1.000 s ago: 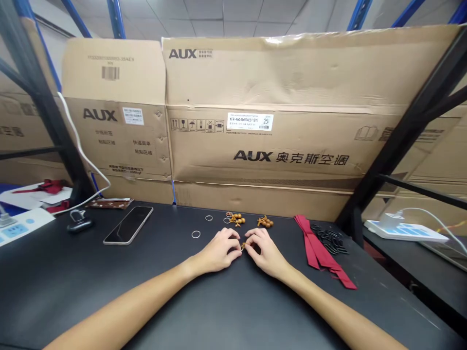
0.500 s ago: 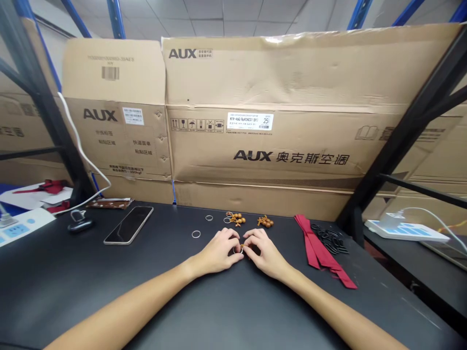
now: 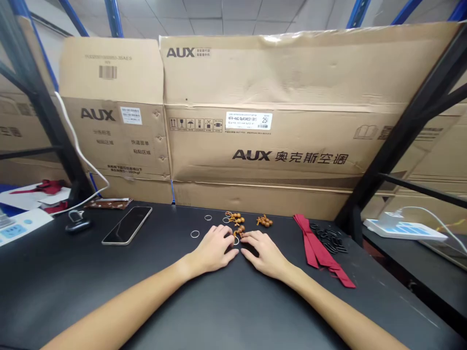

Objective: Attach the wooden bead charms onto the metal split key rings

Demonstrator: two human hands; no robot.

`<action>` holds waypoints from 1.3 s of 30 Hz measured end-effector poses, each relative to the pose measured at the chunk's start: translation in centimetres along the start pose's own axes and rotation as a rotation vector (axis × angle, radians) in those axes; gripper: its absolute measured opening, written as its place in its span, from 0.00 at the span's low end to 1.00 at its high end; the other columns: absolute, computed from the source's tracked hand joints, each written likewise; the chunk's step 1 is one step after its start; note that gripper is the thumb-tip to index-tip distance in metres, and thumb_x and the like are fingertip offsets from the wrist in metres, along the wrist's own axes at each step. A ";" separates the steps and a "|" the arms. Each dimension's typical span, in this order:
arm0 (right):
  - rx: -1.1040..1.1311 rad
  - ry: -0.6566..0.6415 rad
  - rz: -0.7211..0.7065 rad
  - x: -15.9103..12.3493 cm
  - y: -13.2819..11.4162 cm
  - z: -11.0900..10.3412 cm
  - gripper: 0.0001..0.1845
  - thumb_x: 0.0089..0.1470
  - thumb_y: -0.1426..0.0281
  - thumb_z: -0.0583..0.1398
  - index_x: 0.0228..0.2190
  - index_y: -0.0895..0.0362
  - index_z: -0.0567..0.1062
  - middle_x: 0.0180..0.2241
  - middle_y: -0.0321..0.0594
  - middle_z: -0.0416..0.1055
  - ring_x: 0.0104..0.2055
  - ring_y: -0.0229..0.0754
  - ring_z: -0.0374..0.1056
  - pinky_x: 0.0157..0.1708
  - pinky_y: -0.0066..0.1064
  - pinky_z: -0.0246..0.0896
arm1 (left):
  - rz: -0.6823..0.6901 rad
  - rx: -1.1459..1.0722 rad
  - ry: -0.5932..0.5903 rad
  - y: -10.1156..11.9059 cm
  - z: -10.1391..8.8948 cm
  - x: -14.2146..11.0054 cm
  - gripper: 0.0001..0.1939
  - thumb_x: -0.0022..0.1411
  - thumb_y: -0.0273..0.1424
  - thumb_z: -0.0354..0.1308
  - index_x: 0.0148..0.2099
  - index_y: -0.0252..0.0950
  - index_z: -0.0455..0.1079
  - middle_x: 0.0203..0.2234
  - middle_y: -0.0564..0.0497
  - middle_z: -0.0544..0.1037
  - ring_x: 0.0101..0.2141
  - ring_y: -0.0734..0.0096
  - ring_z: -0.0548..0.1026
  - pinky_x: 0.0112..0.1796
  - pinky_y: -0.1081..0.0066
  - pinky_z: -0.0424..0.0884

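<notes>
Left hand (image 3: 213, 250) and right hand (image 3: 263, 255): palms down on the black counter (image 3: 146, 291), slightly apart, both open and empty. Metal ring (image 3: 236, 240): between them, just beside the left fingers. Orange bead cluster (image 3: 238, 222): just beyond both hands, near the counter's far edge. Second bead cluster (image 3: 264, 221): to its right. Loose ring (image 3: 194, 234): left of the left hand.

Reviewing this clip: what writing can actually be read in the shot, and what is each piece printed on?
"AUX 奥克斯空调" on the front of the large cardboard carton.
"KFR-46G/BpR3AES1 (B1)" and "25" on its white label.
"AUX" on the left carton.
Too small to read: the small label and barcode on the left carton.
</notes>
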State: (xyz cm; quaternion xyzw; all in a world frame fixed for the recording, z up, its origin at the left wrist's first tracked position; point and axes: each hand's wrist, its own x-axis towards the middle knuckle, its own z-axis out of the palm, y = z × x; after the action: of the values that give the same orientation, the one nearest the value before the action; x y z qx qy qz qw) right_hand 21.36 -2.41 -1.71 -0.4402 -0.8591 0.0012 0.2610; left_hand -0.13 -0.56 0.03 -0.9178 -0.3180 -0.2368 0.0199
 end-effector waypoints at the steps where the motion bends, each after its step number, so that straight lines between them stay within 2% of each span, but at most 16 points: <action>1: 0.010 -0.011 0.006 -0.1 0.1 0.1 0.16 0.58 0.64 0.56 0.47 0.54 0.71 0.51 0.45 0.69 0.53 0.48 0.63 0.50 0.43 0.59 | -0.043 0.022 0.012 -0.3 0.1 0.0 0.10 0.64 0.37 0.54 0.41 0.36 0.70 0.43 0.46 0.70 0.44 0.59 0.68 0.45 0.61 0.63; 3: 0.027 -0.034 0.027 -0.1 0.5 0.3 0.21 0.59 0.62 0.56 0.52 0.54 0.69 0.57 0.47 0.64 0.59 0.50 0.59 0.56 0.47 0.56 | -0.146 0.049 0.028 -0.9 0.5 0.0 0.14 0.64 0.39 0.53 0.46 0.35 0.69 0.44 0.44 0.71 0.46 0.56 0.68 0.46 0.57 0.63; 5: 0.039 -0.053 0.046 -0.2 0.8 0.4 0.22 0.59 0.60 0.55 0.53 0.54 0.69 0.58 0.48 0.62 0.61 0.51 0.57 0.58 0.49 0.54 | -0.187 0.051 0.019 -1.4 0.8 0.0 0.16 0.65 0.40 0.52 0.47 0.34 0.68 0.44 0.42 0.71 0.46 0.55 0.68 0.47 0.56 0.64; 10: 0.043 -0.039 0.046 -0.2 0.6 0.2 0.20 0.58 0.61 0.57 0.50 0.54 0.71 0.56 0.48 0.65 0.59 0.51 0.60 0.56 0.48 0.57 | -0.113 0.039 0.003 -1.7 0.9 -0.2 0.13 0.66 0.37 0.50 0.47 0.34 0.68 0.44 0.43 0.72 0.46 0.57 0.69 0.47 0.60 0.64; 14: 0.082 -0.024 -0.029 -0.1 0.1 -0.3 0.15 0.58 0.64 0.58 0.46 0.52 0.73 0.50 0.45 0.70 0.54 0.48 0.64 0.53 0.45 0.61 | -0.106 0.031 0.010 -1.3 0.8 -0.1 0.11 0.66 0.36 0.50 0.45 0.36 0.68 0.41 0.45 0.73 0.43 0.59 0.70 0.45 0.61 0.65; 17: 0.115 -0.109 -0.080 0.2 0.0 -0.5 0.20 0.58 0.61 0.57 0.52 0.51 0.69 0.56 0.45 0.65 0.60 0.49 0.58 0.58 0.47 0.55 | -0.145 0.051 0.002 -1.1 0.7 0.1 0.11 0.66 0.36 0.51 0.44 0.35 0.68 0.40 0.45 0.73 0.42 0.59 0.70 0.44 0.61 0.65; 20: 0.116 -0.200 -0.068 0.5 0.2 -0.4 0.27 0.59 0.57 0.55 0.58 0.51 0.63 0.62 0.44 0.57 0.65 0.50 0.50 0.62 0.50 0.46 | -0.169 0.060 0.007 -1.1 0.7 0.1 0.11 0.65 0.36 0.51 0.43 0.34 0.68 0.41 0.44 0.74 0.43 0.58 0.71 0.45 0.60 0.66; 23: 0.104 -0.236 -0.044 0.5 0.6 -0.2 0.29 0.60 0.54 0.53 0.60 0.50 0.61 0.64 0.43 0.53 0.66 0.50 0.46 0.63 0.51 0.42 | -0.171 0.042 0.011 -1.4 1.0 0.1 0.13 0.65 0.36 0.51 0.46 0.33 0.68 0.45 0.42 0.73 0.48 0.56 0.70 0.48 0.58 0.65; 27: 0.068 -0.201 0.021 0.4 1.2 0.1 0.30 0.59 0.52 0.54 0.59 0.49 0.62 0.64 0.42 0.53 0.66 0.51 0.46 0.63 0.52 0.43 | -0.172 0.028 0.008 -1.6 1.3 0.0 0.16 0.65 0.37 0.51 0.51 0.34 0.68 0.52 0.41 0.71 0.54 0.55 0.67 0.53 0.56 0.63; 34: 0.014 -0.134 0.094 0.3 1.5 0.4 0.29 0.58 0.52 0.54 0.57 0.51 0.65 0.62 0.45 0.56 0.64 0.53 0.51 0.61 0.53 0.47 | -0.180 0.025 -0.004 -1.5 1.2 0.0 0.17 0.65 0.37 0.51 0.50 0.32 0.69 0.51 0.39 0.72 0.54 0.52 0.68 0.53 0.55 0.64; 39: -0.009 -0.152 0.113 0.3 1.3 0.4 0.30 0.59 0.51 0.52 0.57 0.53 0.65 0.62 0.47 0.56 0.64 0.54 0.50 0.61 0.52 0.48 | -0.174 0.052 0.002 -1.7 1.4 -0.1 0.17 0.65 0.37 0.51 0.51 0.32 0.69 0.52 0.40 0.72 0.53 0.53 0.68 0.53 0.55 0.64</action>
State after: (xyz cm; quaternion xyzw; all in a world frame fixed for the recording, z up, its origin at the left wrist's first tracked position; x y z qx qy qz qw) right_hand 22.05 -1.28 -2.26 -0.4878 -0.8503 0.0456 0.1924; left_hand -0.58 0.98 -1.46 -0.8857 -0.4024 -0.2304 0.0235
